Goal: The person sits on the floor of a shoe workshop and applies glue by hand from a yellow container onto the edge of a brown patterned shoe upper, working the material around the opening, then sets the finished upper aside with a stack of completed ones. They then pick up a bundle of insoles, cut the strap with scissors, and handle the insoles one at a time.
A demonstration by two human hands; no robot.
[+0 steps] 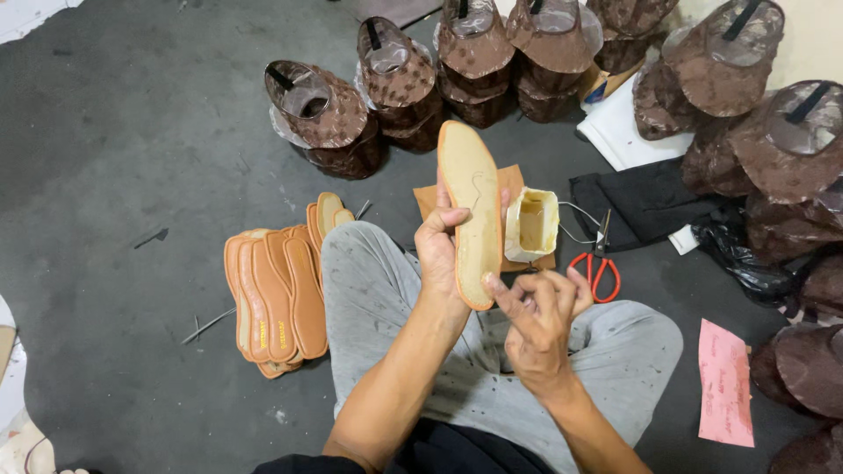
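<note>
Hands meet over grey-trousered knees: the left hand is closed around a long tan shoe insole, held upright, while the right hand, fingers curled, touches its near end with the index finger. Left on the dark floor lies a fanned stack of orange insoles. Just beyond stands an open cream glue container, with red-handled scissors beside it. A pink paper slip lies near right. Brown patterned shoe uppers are stacked far.
</note>
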